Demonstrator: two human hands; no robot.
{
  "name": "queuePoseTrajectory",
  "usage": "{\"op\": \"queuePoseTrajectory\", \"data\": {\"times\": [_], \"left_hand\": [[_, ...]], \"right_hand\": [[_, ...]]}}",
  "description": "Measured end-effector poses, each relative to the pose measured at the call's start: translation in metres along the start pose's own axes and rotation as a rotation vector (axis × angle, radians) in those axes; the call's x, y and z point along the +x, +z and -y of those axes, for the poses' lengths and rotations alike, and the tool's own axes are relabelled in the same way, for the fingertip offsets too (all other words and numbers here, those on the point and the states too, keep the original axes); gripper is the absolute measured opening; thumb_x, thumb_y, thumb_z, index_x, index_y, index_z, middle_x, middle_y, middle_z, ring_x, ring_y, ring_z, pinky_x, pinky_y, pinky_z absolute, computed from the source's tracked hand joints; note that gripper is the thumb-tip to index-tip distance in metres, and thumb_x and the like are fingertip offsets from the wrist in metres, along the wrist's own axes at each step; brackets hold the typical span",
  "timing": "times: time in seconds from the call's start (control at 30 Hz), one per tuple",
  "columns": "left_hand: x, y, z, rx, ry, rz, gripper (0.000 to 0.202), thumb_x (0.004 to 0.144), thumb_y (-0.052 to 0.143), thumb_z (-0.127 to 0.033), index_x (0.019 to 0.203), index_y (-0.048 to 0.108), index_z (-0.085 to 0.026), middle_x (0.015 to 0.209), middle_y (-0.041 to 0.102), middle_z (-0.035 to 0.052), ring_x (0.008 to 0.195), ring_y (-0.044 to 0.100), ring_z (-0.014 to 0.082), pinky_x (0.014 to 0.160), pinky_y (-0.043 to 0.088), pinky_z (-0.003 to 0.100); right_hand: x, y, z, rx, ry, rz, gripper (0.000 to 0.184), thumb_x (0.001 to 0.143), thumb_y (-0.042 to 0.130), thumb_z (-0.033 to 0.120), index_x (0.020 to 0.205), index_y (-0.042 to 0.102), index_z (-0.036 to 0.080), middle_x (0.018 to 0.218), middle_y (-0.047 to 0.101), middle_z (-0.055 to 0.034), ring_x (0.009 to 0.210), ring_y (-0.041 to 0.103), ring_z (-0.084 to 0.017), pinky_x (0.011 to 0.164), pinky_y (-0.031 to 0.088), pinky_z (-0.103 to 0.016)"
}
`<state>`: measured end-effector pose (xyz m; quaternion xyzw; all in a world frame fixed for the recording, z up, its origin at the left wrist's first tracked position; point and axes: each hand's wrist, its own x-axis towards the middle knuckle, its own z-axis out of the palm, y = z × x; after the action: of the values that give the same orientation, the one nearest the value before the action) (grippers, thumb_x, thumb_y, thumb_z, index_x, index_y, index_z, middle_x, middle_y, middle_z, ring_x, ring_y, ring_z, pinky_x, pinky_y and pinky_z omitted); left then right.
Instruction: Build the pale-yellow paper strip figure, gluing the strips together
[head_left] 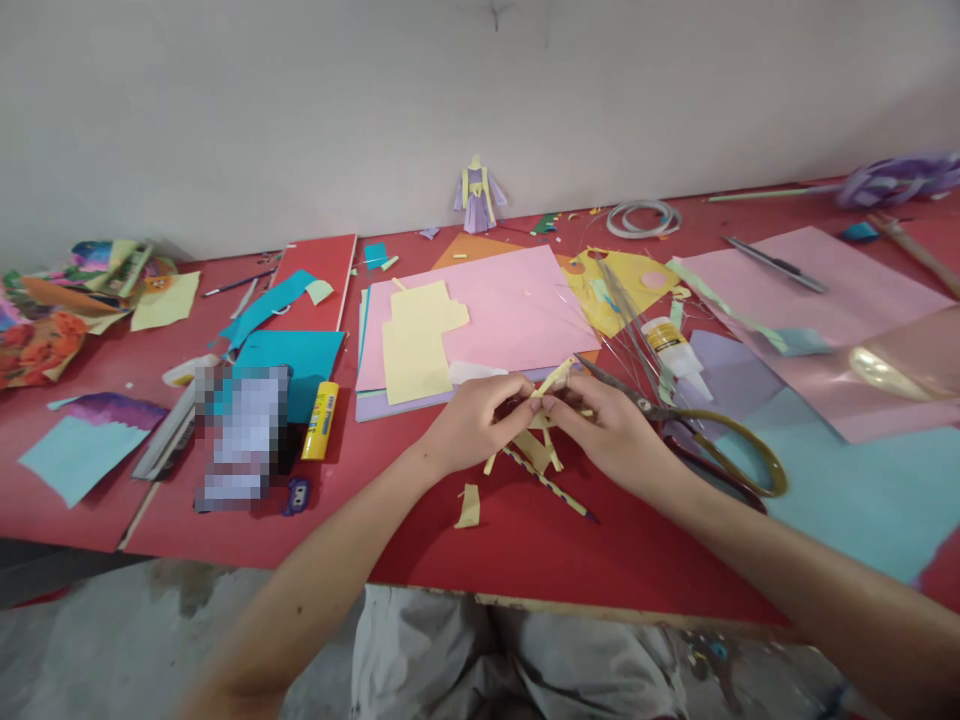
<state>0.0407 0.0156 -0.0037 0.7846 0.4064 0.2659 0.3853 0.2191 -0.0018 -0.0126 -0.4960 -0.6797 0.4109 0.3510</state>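
Observation:
My left hand [480, 422] and my right hand [600, 430] meet over the red table [525, 540], both pinching thin yellow paper strips [553, 378]. More yellow strips [540, 452] hang and lie below my fingers. A striped purple and yellow stick [551, 487] lies under my hands. One loose yellow scrap [469, 507] rests nearer the table's front edge. Large scissors [705, 440] with olive handles lie just right of my right hand.
A pink sheet [510, 310] with a yellow cut-out [416, 345] lies behind my hands. A glue stick [320, 420], a glue bottle [673, 350], blue sheets [292, 360], a paper doll [478, 195] by the wall and a tape roll [643, 218] surround them.

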Motion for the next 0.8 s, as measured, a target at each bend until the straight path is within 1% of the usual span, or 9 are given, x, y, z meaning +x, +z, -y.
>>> {"op": "queuePoseTrajectory", "data": {"times": [0.17,0.33,0.47,0.63,0.8], "left_hand": [[-0.0001,-0.0002,0.0005,0.069,0.017,0.013,0.018,0.091,0.048,-0.026,0.079,0.056,-0.016,0.071,0.057,-0.0016,0.064,0.048,0.0098,0.06,0.034,0.023],[-0.0011,-0.0014,0.0001,0.135,0.037,0.031,0.017,0.091,0.047,-0.026,0.079,0.054,-0.017,0.069,0.055,-0.0022,0.062,0.046,0.0095,0.059,0.033,0.023],[-0.001,-0.0017,0.0002,0.148,0.04,0.036,0.016,0.091,0.047,-0.025,0.078,0.053,-0.017,0.068,0.054,-0.0026,0.061,0.046,0.0094,0.059,0.032,0.023],[-0.0004,-0.0025,0.0002,0.132,0.02,0.06,0.017,0.09,0.047,-0.025,0.076,0.051,-0.017,0.068,0.053,-0.003,0.061,0.046,0.0093,0.058,0.032,0.023],[0.0002,-0.0034,-0.0004,0.159,0.021,0.061,0.017,0.09,0.048,-0.024,0.074,0.05,-0.017,0.065,0.05,-0.0038,0.059,0.043,0.0087,0.057,0.03,0.023]], "right_hand": [[-0.0018,0.0,-0.0006,-0.03,-0.02,0.011,0.012,0.088,0.049,0.024,0.08,0.056,0.019,0.073,0.06,0.0008,0.068,0.058,-0.013,0.059,0.044,-0.023],[-0.0025,0.0,0.0012,-0.066,-0.04,0.004,0.013,0.088,0.049,0.022,0.076,0.054,0.019,0.069,0.059,0.0015,0.064,0.057,-0.012,0.056,0.042,-0.021],[-0.0028,0.0,0.001,-0.074,-0.045,0.006,0.01,0.088,0.049,0.02,0.08,0.055,0.019,0.074,0.063,0.0005,0.068,0.059,-0.013,0.059,0.044,-0.022],[-0.0031,0.0011,0.0003,-0.103,-0.06,-0.001,0.014,0.087,0.049,0.021,0.073,0.052,0.019,0.069,0.059,0.0015,0.062,0.055,-0.012,0.054,0.04,-0.021],[-0.0028,0.0023,-0.0011,-0.098,-0.05,0.011,0.011,0.088,0.049,0.021,0.079,0.054,0.019,0.072,0.061,0.0007,0.066,0.057,-0.013,0.058,0.042,-0.022]]}}
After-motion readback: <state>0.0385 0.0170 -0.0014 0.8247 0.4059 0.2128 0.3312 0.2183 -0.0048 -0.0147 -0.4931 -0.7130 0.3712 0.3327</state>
